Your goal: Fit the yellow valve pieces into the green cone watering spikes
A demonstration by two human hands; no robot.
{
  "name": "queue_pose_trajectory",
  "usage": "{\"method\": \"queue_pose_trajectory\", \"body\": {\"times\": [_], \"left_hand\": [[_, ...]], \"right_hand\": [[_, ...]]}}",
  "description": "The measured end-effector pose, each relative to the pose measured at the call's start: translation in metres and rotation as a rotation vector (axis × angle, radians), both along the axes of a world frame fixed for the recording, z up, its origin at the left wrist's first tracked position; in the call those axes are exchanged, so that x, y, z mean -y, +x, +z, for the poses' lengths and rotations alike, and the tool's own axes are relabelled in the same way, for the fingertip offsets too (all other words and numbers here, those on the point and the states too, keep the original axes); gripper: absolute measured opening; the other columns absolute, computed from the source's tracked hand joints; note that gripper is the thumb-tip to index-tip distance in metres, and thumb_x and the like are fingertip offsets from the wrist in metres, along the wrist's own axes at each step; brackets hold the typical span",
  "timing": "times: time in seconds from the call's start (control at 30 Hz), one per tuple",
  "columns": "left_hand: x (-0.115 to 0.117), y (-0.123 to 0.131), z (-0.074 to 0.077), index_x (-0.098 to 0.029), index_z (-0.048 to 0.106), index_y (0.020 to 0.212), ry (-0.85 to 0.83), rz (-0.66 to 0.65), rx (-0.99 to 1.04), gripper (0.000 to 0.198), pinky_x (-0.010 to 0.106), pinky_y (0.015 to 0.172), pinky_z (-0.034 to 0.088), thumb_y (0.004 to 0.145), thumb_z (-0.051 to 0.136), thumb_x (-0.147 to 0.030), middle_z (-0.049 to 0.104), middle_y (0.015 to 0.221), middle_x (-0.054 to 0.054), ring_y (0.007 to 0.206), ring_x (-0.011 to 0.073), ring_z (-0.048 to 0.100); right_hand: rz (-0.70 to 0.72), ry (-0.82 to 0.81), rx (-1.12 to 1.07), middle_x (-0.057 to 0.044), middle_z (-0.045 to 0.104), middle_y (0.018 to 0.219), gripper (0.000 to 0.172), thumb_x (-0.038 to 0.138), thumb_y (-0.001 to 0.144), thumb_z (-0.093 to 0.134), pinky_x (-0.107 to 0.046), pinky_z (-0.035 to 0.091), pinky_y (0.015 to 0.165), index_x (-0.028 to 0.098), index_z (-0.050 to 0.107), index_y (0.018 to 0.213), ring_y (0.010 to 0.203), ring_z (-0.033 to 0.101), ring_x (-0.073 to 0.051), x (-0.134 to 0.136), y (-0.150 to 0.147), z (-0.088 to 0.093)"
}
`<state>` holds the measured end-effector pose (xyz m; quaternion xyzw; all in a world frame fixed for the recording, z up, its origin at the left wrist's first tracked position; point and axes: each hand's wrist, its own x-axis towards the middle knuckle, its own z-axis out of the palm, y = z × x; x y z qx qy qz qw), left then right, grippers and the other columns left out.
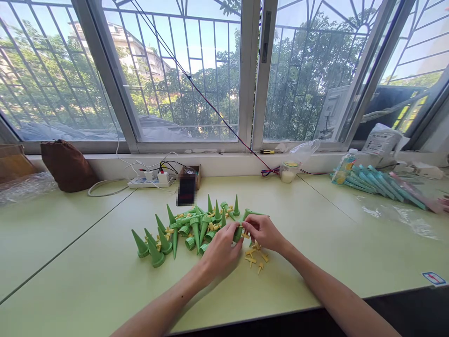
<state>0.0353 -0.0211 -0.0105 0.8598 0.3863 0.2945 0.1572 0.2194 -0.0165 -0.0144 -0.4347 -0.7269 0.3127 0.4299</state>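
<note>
My left hand [220,247] is closed around a green plastic cone spike [237,235], its wide end partly hidden by the fingers. My right hand [264,231] meets it there, thumb and finger pinching a small yellow plastic valve piece [240,226] against the spike. To the left spreads a pile of green cone spikes [195,229], some upright on their ribbed caps and others lying down. Small yellow pieces are scattered among them. Several loose yellow valve pieces [250,259] lie on the table just below my right hand.
The pale green table [105,290] runs up to the window sill. Along the back are a brown bag [68,166], a power strip [149,180], a small box [189,187] and a plastic cup [288,172]. At right lie a bottle [344,167], turquoise packets [380,182] and another person's hand [445,203].
</note>
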Motion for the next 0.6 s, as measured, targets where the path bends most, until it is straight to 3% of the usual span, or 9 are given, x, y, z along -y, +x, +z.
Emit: {"method": "queue_pose_trajectory", "body": {"times": [0.6], "left_hand": [[-0.0028,-0.0006,-0.0040,-0.020,0.056,0.109,-0.009,-0.019,0.013,0.022,0.035,0.081,0.049,0.089,0.050,-0.016,0.065,0.104,0.008,0.090,0.0221,0.061]], "right_hand": [[-0.014,0.043,0.051,0.001,0.057,0.059,0.034,0.042,0.096,0.052,-0.023,0.040,0.048,0.018,0.058,0.074,0.048,0.053,-0.012,0.0002,-0.0012,-0.0008]]}}
